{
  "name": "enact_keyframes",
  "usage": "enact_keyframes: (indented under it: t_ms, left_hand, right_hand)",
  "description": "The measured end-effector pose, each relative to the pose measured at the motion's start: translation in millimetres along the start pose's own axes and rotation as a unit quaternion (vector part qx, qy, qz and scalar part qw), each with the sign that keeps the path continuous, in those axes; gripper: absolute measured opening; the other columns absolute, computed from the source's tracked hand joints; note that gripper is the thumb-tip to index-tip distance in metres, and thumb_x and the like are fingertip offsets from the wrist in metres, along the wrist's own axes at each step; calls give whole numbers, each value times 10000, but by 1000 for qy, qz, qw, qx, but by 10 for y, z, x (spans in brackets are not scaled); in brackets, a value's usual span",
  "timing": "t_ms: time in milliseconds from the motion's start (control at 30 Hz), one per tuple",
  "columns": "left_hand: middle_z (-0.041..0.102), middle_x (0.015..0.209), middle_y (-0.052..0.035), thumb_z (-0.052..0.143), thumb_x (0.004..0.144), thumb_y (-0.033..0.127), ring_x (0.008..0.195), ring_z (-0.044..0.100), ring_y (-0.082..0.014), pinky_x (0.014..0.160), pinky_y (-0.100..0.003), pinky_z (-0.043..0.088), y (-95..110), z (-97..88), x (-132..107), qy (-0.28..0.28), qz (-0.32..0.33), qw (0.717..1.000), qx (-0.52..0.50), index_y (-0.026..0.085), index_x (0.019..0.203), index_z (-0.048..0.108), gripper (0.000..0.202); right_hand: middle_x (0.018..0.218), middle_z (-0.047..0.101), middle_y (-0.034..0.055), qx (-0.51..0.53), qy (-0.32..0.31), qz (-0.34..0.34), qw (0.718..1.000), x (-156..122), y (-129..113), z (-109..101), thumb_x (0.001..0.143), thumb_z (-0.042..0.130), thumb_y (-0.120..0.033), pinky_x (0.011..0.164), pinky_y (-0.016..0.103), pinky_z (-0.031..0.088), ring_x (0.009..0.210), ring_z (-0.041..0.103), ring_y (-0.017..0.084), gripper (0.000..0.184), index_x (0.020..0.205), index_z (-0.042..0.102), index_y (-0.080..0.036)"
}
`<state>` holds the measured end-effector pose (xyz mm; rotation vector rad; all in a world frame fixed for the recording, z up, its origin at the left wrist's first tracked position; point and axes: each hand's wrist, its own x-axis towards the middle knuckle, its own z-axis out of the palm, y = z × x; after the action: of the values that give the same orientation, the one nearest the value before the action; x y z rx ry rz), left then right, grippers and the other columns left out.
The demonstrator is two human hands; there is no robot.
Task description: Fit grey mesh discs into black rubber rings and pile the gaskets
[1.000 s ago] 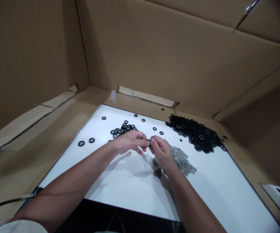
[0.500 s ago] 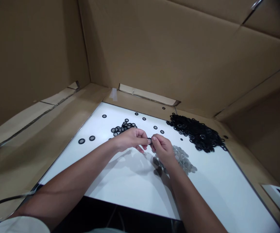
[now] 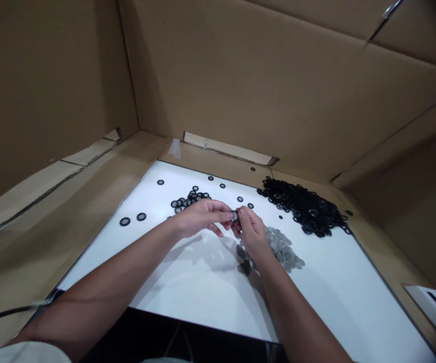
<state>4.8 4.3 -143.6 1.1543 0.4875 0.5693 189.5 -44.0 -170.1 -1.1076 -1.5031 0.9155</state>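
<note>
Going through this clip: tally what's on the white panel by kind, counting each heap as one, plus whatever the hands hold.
Large heap of black rings: 1
Smaller cluster of black rings: 1
Heap of grey flat rings: 1
Loose black rings apart on the white panel: 8
Small dark ring held by the left hand and right hand: 1
Total: 12

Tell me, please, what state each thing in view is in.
Small dark ring, held between both hands.
Left hand, pinching the ring with its fingertips.
Right hand, pinching the same ring.
Black ring heap, densely piled and overlapping.
Grey disc pile, spread low beside the right hand.
Smaller black ring cluster, partly behind the left hand.
</note>
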Motion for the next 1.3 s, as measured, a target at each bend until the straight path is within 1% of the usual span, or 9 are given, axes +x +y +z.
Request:
enact_keyframes:
  t_ms: [233, 400, 533, 667, 733, 900, 1000, 1100, 1300]
  left_hand:
    - [698, 818, -49, 776, 836, 393, 798, 680, -162, 655, -271, 576, -6, 28, 4, 16, -2, 1000, 5, 148, 869, 699, 259]
    - [681, 789, -28, 756, 839, 363, 754, 668, -147, 628, -258, 571, -4, 39, 13, 37, 11, 999, 31, 151, 853, 687, 223]
    - [648, 779, -18, 751, 818, 335, 716, 633, -136, 600, -260, 570, 9, 55, 15, 43, 11, 997, 57, 145, 830, 692, 200]
    - [605, 740, -10, 738, 819, 338, 719, 596, -135, 587, -257, 564, -15, 99, 26, 70, 36, 996, 41, 140, 812, 683, 206]
    - [619, 738, -13, 726, 832, 337, 729, 612, -136, 600, -250, 554, -39, 126, 35, 78, 48, 995, 37, 140, 816, 671, 204]
    - [677, 764, -34, 715, 854, 349, 774, 688, -163, 664, -264, 537, -71, 119, 43, 48, 47, 997, 40, 140, 799, 659, 223]
    - [672, 758, -18, 755, 829, 342, 738, 665, -139, 710, -273, 530, -52, 63, 29, 25, 34, 998, 51, 139, 805, 685, 216]
    - [669, 743, -5, 777, 808, 309, 698, 625, -117, 733, -272, 515, -27, 13, 13, 7, 16, 998, 67, 142, 815, 712, 180]
    - [666, 719, 8, 785, 799, 315, 664, 600, -105, 724, -267, 505, -20, -21, 14, 10, -9, 997, 73, 150, 804, 720, 177]
  right_hand:
    - [584, 466, -43, -10, 3, -6, 1000, -6, 17, -3, 1050, 430, -487, 517, 268, 356, 530, 444, 129, 428, 708, 449, -230]
    - [590, 486, -33, -34, -3, -13, 999, 3, 5, -36, 1051, 420, -489, 541, 275, 362, 549, 454, 135, 444, 698, 468, -225]
    - [580, 496, -32, -56, -5, -17, 998, 9, -8, -48, 1033, 465, -487, 547, 275, 359, 549, 449, 135, 442, 682, 485, -219]
    - [581, 485, -42, -63, 16, -15, 998, -15, -19, -10, 1041, 450, -474, 531, 269, 351, 531, 432, 128, 412, 718, 494, -222]
    - [599, 504, -37, -61, 22, -16, 998, -30, -22, 7, 1046, 437, -474, 536, 268, 360, 539, 441, 128, 406, 733, 498, -222]
    - [601, 527, -24, -58, -4, -21, 998, -41, -12, -25, 1032, 454, -497, 558, 269, 386, 561, 474, 134, 430, 703, 483, -222]
    - [561, 509, -36, -55, -37, -17, 998, -34, -14, -67, 1012, 482, -514, 526, 261, 371, 520, 442, 124, 434, 690, 469, -224]
    - [520, 485, -50, -61, -63, -8, 996, -33, -34, -88, 1002, 500, -488, 474, 250, 330, 470, 412, 114, 416, 681, 467, -225]
    - [553, 467, -43, -96, -34, -26, 994, -51, -54, -69, 995, 497, -375, 516, 266, 314, 516, 395, 120, 370, 662, 448, -222]
